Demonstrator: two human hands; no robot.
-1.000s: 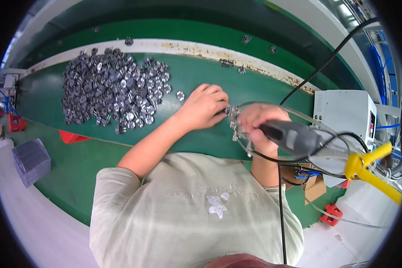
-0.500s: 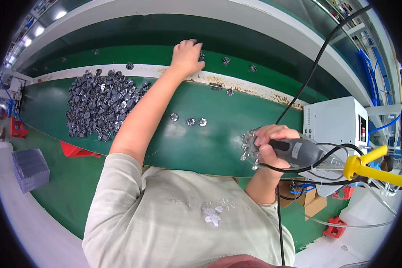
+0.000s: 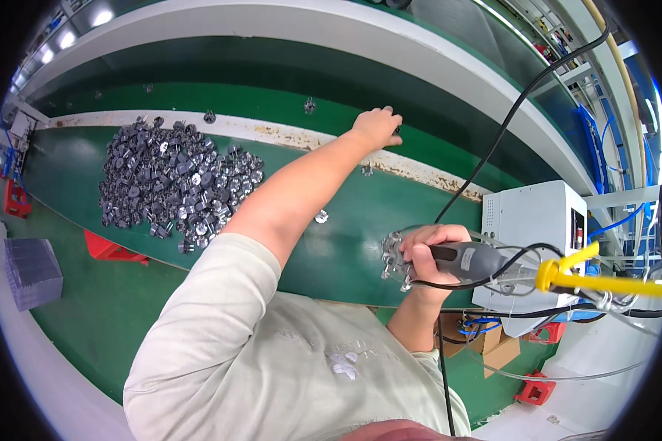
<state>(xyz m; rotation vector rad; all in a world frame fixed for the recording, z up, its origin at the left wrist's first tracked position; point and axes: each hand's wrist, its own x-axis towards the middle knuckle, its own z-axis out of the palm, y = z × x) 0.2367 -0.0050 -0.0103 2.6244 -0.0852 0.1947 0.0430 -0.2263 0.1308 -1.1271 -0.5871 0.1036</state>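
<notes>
My left hand (image 3: 377, 128) reaches across the white rail to the green belt beyond. Its fingers curl around a small dark part (image 3: 397, 131), mostly hidden by them. My right hand (image 3: 430, 257) grips a grey corded hand tool (image 3: 479, 262) over the right side of the green bench (image 3: 346, 253). Shiny, clear-and-metal pieces (image 3: 393, 257) show at the left end of this tool; their kind is unclear. One small black and silver part (image 3: 310, 105) stands on the belt left of my left hand. Another silver part (image 3: 321, 216) lies on the bench beside my left forearm.
A big heap of black and silver parts (image 3: 169, 176) covers the bench's left side. Single parts sit along the rusty white rail (image 3: 272, 132). A white machine (image 3: 529, 228) stands at the right. A black cable (image 3: 507, 121) hangs near a yellow tie (image 3: 596, 279).
My left hand has moved right along the belt, away from one part, to another part. The right hand still grips the tool. The whole view has shifted slightly.
</notes>
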